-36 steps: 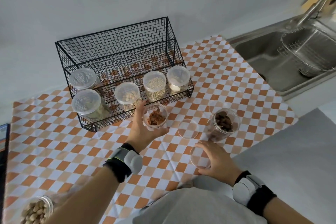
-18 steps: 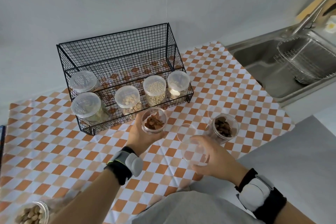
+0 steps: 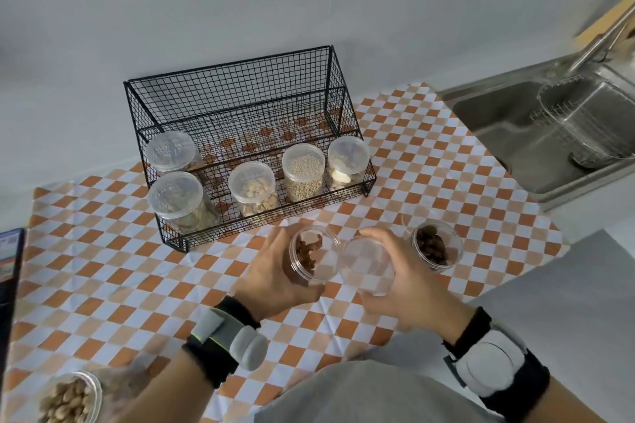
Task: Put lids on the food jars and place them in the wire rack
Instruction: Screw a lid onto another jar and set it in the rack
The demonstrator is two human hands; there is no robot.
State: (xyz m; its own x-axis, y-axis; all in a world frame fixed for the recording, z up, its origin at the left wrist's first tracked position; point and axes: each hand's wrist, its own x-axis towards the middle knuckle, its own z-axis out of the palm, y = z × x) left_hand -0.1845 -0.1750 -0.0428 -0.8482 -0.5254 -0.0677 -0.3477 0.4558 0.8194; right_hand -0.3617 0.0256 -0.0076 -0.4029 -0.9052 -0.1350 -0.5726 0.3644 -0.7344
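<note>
nearest me, at the lower left edge, an open jar of pale nuts (image 3: 68, 400) stands on the checked table (image 3: 103, 285). my left hand (image 3: 275, 280) grasps an open jar of brown pieces (image 3: 311, 256), fingers curled round its wall, lifted and tilted toward me in front of the rack. my right hand (image 3: 400, 282) pinches a clear lid (image 3: 366, 266) by its rim, thumb near side, fingers far side; the lid sits just beside the jar's mouth, edge to edge, not over it. just right of the right hand, a second open jar of dark pieces (image 3: 434, 245) stands on the table. beyond, the black wire rack (image 3: 240, 93) holds 5 lidded jars: 4 along the front tier, namely a large jar (image 3: 178, 201), a nut jar (image 3: 254, 189), a grain jar (image 3: 304, 172) and a jar of pale slices (image 3: 347, 161); 1 more (image 3: 170, 151) on the rear tier at left. far right, a steel sink (image 3: 498, 120) holds a wire basket (image 3: 584, 120).
</note>
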